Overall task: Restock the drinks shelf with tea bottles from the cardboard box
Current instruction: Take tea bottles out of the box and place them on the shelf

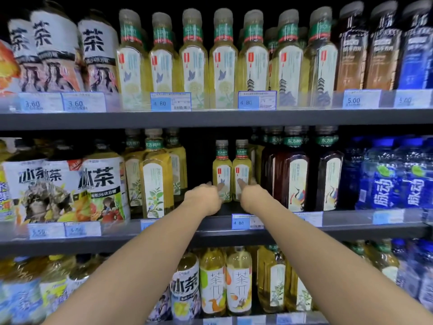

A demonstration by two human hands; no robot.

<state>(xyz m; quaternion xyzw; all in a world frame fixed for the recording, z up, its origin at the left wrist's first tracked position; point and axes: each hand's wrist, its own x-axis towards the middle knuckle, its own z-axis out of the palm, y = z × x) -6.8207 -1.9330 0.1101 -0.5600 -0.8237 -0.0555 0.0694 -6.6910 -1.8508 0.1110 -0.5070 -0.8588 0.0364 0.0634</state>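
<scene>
Two small yellow tea bottles stand side by side deep in a gap on the middle shelf [210, 231]. My left hand [205, 198] reaches in and wraps the lower part of the left tea bottle [222, 165]. My right hand [251, 195] does the same on the right tea bottle [242, 164]. Both bottles are upright with their bases on the shelf. Fingers of each hand lie across the labels. The cardboard box is out of view.
Larger yellow tea bottles [155, 179] border the gap on the left, dark red tea bottles [294, 174] on the right. The top shelf [210, 118] carries a full row of tea bottles. Blue drink bottles [386, 179] fill the right end. A price tag [241, 222] sits below the gap.
</scene>
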